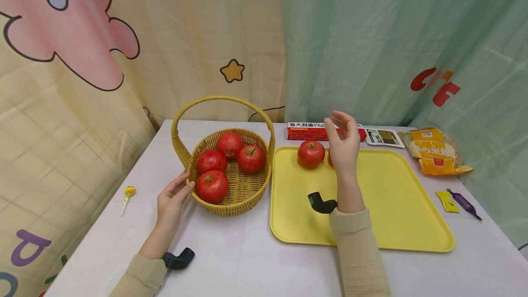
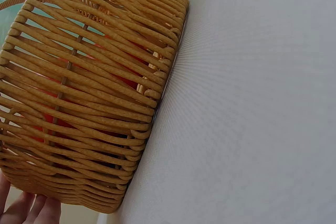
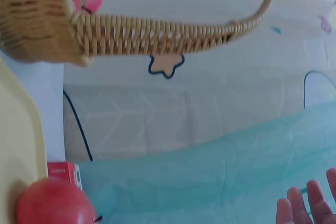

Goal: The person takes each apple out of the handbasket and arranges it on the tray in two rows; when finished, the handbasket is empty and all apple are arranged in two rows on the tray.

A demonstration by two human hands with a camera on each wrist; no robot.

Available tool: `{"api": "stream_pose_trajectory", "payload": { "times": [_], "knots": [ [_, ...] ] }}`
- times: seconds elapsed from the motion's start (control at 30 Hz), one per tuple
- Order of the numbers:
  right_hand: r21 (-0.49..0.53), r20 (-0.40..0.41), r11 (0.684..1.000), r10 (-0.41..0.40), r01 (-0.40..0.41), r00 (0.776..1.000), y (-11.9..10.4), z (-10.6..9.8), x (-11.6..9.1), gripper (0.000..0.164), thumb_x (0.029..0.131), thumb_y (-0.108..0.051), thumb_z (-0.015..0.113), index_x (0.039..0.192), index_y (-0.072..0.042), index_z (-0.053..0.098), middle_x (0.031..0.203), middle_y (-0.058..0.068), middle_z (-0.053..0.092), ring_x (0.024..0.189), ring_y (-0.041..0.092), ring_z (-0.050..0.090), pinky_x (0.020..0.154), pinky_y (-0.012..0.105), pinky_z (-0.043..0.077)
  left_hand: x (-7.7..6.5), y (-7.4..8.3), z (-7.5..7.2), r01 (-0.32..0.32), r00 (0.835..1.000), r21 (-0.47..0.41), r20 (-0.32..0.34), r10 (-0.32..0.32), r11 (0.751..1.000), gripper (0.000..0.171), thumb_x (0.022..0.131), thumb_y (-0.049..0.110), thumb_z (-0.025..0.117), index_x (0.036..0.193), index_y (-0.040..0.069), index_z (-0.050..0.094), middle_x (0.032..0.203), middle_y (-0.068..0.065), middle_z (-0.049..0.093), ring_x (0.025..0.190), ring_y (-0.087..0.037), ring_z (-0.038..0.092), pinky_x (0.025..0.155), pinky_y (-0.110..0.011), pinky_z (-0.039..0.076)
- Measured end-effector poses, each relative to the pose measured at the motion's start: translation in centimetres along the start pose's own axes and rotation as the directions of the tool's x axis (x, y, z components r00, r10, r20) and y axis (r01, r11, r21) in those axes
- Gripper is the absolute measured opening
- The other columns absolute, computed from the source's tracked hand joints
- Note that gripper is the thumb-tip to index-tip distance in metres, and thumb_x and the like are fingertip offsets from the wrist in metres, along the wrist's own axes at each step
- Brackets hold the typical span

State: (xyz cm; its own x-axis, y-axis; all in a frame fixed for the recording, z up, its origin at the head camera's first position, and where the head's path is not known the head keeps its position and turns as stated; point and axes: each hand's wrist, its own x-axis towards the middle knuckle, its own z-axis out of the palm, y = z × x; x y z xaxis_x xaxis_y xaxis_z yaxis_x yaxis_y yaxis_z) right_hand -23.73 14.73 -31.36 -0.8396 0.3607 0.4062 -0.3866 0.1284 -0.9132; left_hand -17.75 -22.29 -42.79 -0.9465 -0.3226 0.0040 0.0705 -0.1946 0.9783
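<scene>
My left hand (image 1: 170,203) touches the left rim of a woven basket (image 1: 231,210), near the foot of its tall handle. In the left wrist view, its fingers (image 2: 48,211) lie at the basket's outer wall (image 2: 79,103). Several red apples (image 1: 212,187) sit inside the basket. Raised above the yellow tray (image 1: 396,214), my right hand (image 1: 345,143) holds nothing, its fingers loosely bent. One apple (image 1: 311,154) stands at the tray's back left. A second tray apple (image 1: 330,157) is mostly hidden behind the right hand. The right wrist view shows an apple (image 3: 55,203) and the right fingers (image 3: 299,211).
A red pasta box (image 1: 307,133) lies behind the tray, with a flat packet (image 1: 384,138) beside it. Farther right are an orange food bag (image 1: 435,150), a yellow sachet (image 1: 447,201) and a purple-wrapped sweet (image 1: 464,204). A lollipop (image 1: 129,191) lies left of the basket.
</scene>
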Motion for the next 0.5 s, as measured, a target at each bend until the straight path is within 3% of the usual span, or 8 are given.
{"api": "stream_pose_trajectory", "payload": {
  "times": [0.13,0.23,0.37,0.5],
  "knots": [
    [0.151,0.057,0.98,-0.137,0.128,0.989,-0.7,2.5,-1.8,0.034,0.091,-0.018,0.063,0.121,-0.005,0.053,0.12,0.006,0.056,0.112,0.017,0.052,0.097,0.031,0.045,0.1,0.0,0.0,-0.003,1.0,-0.003,0.0,0.003,1.0,0.047,0.088,0.006,0.065,0.129,-0.009,0.049,0.14,-0.008,0.046,0.119,-0.009,0.049,0.089,-0.016,0.045],
    [0.252,0.148,0.952,-0.218,0.176,0.965,-1.0,4.5,-3.3,0.031,0.091,-0.008,0.061,0.118,0.002,0.052,0.115,0.014,0.057,0.106,0.02,0.055,0.092,0.03,0.048,0.1,0.0,0.0,-0.002,1.0,-0.006,-0.004,0.002,1.0,0.046,0.088,0.005,0.065,0.129,-0.008,0.05,0.14,-0.008,0.046,0.118,-0.008,0.049,0.089,-0.016,0.045],
    [0.302,0.307,0.944,-0.227,0.132,0.924,-0.8,6.9,-5.1,0.027,0.091,-0.003,0.059,0.115,0.006,0.052,0.113,0.022,0.055,0.103,0.021,0.056,0.09,0.03,0.049,0.1,0.0,0.0,0.002,1.0,0.0,-0.003,-0.002,1.0,0.046,0.088,0.006,0.065,0.129,-0.008,0.05,0.14,-0.008,0.046,0.118,-0.008,0.05,0.088,-0.016,0.046],
    [0.256,0.445,0.966,-0.149,0.034,0.883,-0.4,8.6,-6.7,0.03,0.092,-0.007,0.059,0.119,0.003,0.05,0.116,0.019,0.056,0.107,0.023,0.054,0.093,0.034,0.047,0.1,0.0,0.0,0.007,1.0,0.004,-0.001,-0.007,1.0,0.047,0.088,0.007,0.066,0.129,-0.008,0.05,0.14,-0.007,0.046,0.117,-0.008,0.05,0.088,-0.016,0.046]
  ]
}}
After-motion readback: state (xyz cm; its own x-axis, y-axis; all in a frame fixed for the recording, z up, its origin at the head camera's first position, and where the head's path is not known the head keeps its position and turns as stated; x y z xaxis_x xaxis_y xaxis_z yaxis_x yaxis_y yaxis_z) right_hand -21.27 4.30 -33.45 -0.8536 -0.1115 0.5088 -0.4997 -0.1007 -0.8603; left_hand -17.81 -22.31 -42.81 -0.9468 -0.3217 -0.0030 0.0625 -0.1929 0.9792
